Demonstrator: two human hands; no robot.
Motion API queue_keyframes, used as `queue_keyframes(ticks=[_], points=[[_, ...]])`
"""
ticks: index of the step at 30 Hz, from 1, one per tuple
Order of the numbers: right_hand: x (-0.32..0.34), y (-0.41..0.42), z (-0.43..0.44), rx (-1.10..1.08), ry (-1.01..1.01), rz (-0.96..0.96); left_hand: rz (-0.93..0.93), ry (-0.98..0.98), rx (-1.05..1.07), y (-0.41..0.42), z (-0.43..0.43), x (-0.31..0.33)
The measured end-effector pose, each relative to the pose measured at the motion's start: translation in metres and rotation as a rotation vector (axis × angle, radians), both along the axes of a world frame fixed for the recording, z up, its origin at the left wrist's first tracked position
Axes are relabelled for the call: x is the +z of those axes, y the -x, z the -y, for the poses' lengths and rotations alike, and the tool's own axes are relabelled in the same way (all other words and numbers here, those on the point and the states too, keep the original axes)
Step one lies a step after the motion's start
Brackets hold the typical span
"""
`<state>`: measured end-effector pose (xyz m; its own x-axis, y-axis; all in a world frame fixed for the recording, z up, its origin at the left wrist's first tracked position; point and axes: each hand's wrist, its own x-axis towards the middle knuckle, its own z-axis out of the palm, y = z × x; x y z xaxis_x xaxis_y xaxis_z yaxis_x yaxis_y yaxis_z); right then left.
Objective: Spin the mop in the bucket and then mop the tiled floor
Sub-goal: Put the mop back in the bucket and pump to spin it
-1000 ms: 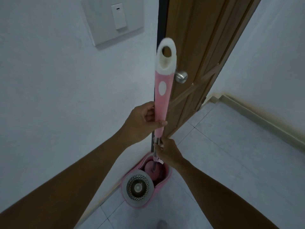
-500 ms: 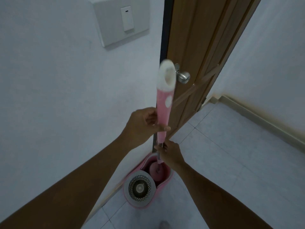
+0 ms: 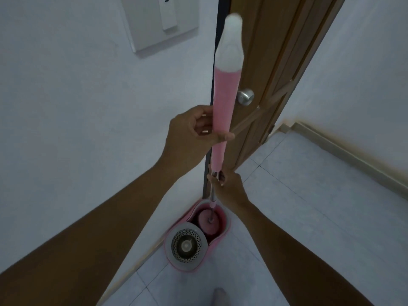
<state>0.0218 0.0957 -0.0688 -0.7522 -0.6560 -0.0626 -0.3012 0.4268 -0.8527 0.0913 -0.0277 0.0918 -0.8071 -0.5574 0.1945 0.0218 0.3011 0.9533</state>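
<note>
Head view: the mop handle [image 3: 223,100] stands nearly upright, pink along its grip with a blurred white top end; the left hand [image 3: 192,133] is wrapped around the lower part of the pink grip, thumb across its front; the right hand [image 3: 227,186] sits just below, fingers pinched closed on the thin metal shaft [image 3: 212,196] where it leaves the pink sleeve. The shaft runs down into the pink bucket [image 3: 228,226], which rests on the tiled floor [image 3: 309,217] against the white wall [image 3: 77,129], beside the edge of the wooden door [image 3: 276,62]; the pink mop head [image 3: 205,220] sits in the bucket's far compartment; the perforated metal spinner basket [image 3: 186,246] fills the near compartment, apart from the mop head. A metal door knob [image 3: 245,97] shows just right of the handle; a switch plate [image 3: 161,21] is on the wall above.
</note>
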Motion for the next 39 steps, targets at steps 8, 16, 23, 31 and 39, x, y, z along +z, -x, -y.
queue_keyframes(ticks=[8,16,23,31,39], points=[[-0.001,0.010,0.011,0.002,-0.127,0.143,0.066,0.049,0.001,0.000,-0.001,-0.015],[0.025,0.022,0.008,0.152,-0.080,0.111,0.099,-0.055,-0.180,0.006,0.013,0.010],[-0.011,0.012,-0.005,0.080,-0.218,0.201,0.221,-0.032,-0.193,-0.004,0.001,-0.045],[0.014,0.022,0.007,0.099,-0.031,0.194,0.057,0.014,-0.161,0.002,0.007,0.004],[-0.009,0.003,-0.002,0.041,-0.048,0.173,0.065,0.019,-0.060,-0.001,-0.004,-0.030]])
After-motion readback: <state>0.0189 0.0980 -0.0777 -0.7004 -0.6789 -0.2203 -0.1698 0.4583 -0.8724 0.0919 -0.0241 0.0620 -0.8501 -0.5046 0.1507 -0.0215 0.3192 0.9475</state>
